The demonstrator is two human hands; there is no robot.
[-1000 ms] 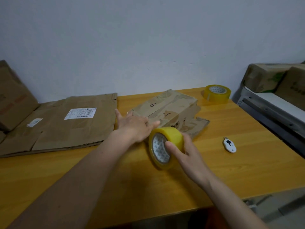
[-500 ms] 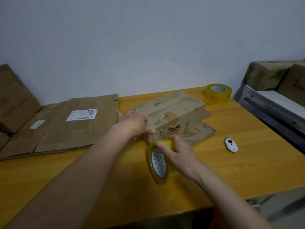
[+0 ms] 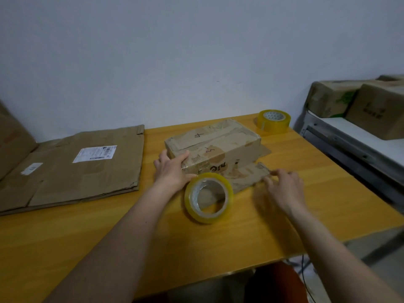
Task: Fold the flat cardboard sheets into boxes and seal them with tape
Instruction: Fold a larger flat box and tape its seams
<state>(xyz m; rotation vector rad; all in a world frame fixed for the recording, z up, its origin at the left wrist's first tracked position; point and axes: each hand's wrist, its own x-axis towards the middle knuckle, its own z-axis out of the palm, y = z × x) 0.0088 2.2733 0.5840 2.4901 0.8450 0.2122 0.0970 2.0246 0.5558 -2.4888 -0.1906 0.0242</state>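
Observation:
A worn brown cardboard box [image 3: 218, 138] with "4" written on top stands on the yellow wooden table [image 3: 109, 237]. One open flap [image 3: 244, 176] lies flat in front of it. My left hand [image 3: 172, 171] grips the box's near left corner. A yellow tape roll [image 3: 207, 218] leans tilted on the table right in front of the box, beside my left hand. No hand holds it. My right hand [image 3: 284, 189], blurred, pinches the flap's right corner.
A stack of flat cardboard sheets [image 3: 87, 171] with a white label lies on the left. A second tape roll [image 3: 273, 122] sits at the table's back right. Finished boxes [image 3: 376, 110] rest on a metal shelf [image 3: 349, 145] to the right.
My right hand has let go of the tape roll and moved right to the flap's corner. The roll now rests by the box. My left hand stays on the box corner.

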